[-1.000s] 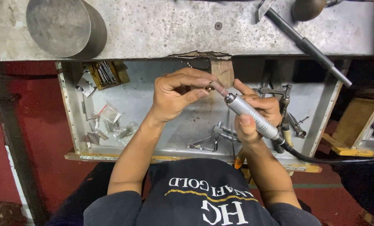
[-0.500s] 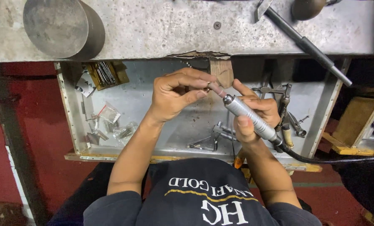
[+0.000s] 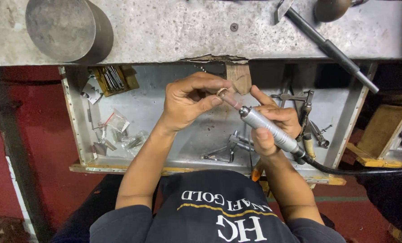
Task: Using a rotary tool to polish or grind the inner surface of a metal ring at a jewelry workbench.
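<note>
My left hand (image 3: 189, 102) pinches a small gold ring (image 3: 220, 92) between thumb and fingers, just below a wooden bench pin (image 3: 239, 76). My right hand (image 3: 273, 123) grips a silver rotary handpiece (image 3: 268, 130) like a pen; its tip touches the ring. A black cable (image 3: 345, 170) runs from the handpiece off to the right. Both hands hover over an open metal drawer tray (image 3: 151, 108).
The tray holds small plastic bags (image 3: 120, 130), a box of thin metal bits (image 3: 113, 78), pliers (image 3: 223, 150) and other hand tools (image 3: 309, 121). On the grey benchtop (image 3: 187, 31) stand a steel cylinder block (image 3: 68, 29) and a hammer (image 3: 327, 42). The floor is red.
Both hands stay almost still; the handpiece tip keeps working against the ring with only slight shifts.
</note>
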